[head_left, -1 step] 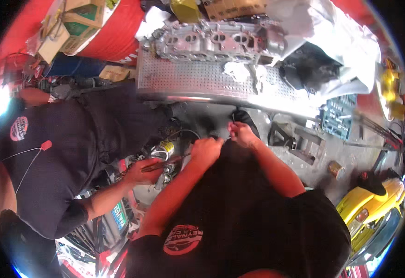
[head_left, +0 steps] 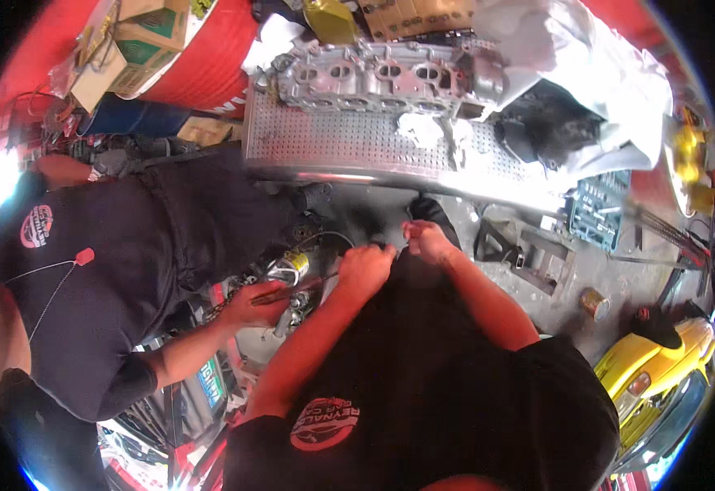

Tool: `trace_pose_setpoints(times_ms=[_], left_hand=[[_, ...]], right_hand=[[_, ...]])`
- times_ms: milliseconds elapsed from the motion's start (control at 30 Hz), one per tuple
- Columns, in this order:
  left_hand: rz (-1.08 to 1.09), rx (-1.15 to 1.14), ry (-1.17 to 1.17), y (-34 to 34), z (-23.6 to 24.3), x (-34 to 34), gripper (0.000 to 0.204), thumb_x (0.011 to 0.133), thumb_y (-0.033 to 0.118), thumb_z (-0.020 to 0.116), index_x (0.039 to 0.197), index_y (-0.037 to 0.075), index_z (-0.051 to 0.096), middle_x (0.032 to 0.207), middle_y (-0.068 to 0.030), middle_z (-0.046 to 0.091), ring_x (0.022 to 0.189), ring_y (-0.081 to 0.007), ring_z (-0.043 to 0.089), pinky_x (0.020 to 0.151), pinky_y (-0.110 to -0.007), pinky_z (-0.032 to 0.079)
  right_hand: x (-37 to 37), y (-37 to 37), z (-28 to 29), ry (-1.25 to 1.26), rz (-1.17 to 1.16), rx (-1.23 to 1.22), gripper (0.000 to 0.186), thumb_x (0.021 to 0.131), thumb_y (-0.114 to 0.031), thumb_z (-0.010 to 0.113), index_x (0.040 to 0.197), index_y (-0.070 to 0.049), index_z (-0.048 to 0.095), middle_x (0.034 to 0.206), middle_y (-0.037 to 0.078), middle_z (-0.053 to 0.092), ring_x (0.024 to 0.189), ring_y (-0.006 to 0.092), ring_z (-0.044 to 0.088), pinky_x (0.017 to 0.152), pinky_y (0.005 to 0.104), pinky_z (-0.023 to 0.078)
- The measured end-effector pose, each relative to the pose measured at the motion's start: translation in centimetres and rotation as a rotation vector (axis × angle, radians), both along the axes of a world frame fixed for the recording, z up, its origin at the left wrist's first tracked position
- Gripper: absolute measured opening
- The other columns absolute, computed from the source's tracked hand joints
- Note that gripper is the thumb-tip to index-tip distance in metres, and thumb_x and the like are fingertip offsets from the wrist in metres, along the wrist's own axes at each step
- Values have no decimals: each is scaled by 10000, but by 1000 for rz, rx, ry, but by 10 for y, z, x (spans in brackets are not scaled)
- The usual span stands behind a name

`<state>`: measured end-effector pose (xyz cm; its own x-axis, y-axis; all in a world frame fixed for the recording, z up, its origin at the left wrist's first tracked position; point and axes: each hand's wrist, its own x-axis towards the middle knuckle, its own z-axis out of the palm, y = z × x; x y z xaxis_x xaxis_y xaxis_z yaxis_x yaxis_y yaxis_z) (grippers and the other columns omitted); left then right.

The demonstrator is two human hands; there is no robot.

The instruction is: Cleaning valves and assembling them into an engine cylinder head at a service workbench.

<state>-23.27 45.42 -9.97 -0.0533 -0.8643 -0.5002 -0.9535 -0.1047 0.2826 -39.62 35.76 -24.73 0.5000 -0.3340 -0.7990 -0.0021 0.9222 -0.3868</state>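
My left hand [head_left: 366, 268] is closed, fingers curled, in front of my dark clothing. Just to its right is my right hand [head_left: 425, 240], with thumb and fingers pinched together. A narrow gap separates the two hands. Whatever lies in their fingers is too small and blurred to name. On my left, another person's hand [head_left: 261, 304] grips a dark, thin, long thing, close to my left forearm. Beside that hand are grey metal parts [head_left: 296, 307] and a can with a yellow label [head_left: 295, 262].
Ahead stands a perforated metal bench [head_left: 325, 139] bearing an engine cylinder head [head_left: 374, 78]. At right are a socket tool case [head_left: 599, 209], a metal frame [head_left: 547, 262], a small can [head_left: 594, 303] and a yellow car part [head_left: 644, 368]. The other person [head_left: 104, 278] stands close by.
The view has shifted very slightly. My right fingers have moved a little; my left hand and the other person's hand keep nearly the same places.
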Motion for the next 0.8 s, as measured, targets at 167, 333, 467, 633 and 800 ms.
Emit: trace_pose_setpoints(times_ms=[167, 333, 467, 633, 800], left_hand=[[11, 26, 0, -8, -1, 4, 166, 883, 144, 526, 1012, 102, 621, 810, -153, 686, 801, -361, 703, 685, -502, 548], [74, 35, -13, -15, -6, 14, 171, 907, 178, 517, 1025, 109, 620, 808, -155, 680, 815, -363, 699, 692, -512, 540], [73, 37, 44, -19, -8, 13, 174, 930, 202, 507, 1027, 112, 620, 798, -155, 677, 790, -366, 696, 670, -510, 540], [70, 13, -19, -21, -11, 8, 163, 933, 210, 505, 982, 143, 645, 760, -116, 671, 737, -323, 701, 605, -489, 529], [148, -43, -65, -39, 1, 7, 153, 925, 214, 514, 970, 154, 647, 756, -104, 658, 742, -308, 697, 603, -472, 522]], right_hand=[[1, -3, -37, 172, 483, -179, 301, 1024, -269, 557, 1065, 21, 626, 646, 82, 595, 479, 179, 550, 494, 336, 481], [-7, -21, -3, -9, 513, -208, 328, 1040, -228, 504, 1289, -30, 583, 796, 62, 644, 537, 158, 579, 517, 324, 502], [-21, -30, -31, -181, 638, -803, 314, 1041, -159, 441, 1307, -71, 583, 922, 15, 637, 559, 125, 570, 517, 286, 490], [5, -21, -28, -149, 685, -608, 240, 1054, -269, 477, 1078, -64, 600, 777, -3, 573, 516, 114, 488, 480, 294, 409], [8, -65, -12, -117, 622, 171, 370, 1048, -426, 491, 915, -91, 578, 644, -36, 442, 476, 101, 374, 456, 277, 302]])
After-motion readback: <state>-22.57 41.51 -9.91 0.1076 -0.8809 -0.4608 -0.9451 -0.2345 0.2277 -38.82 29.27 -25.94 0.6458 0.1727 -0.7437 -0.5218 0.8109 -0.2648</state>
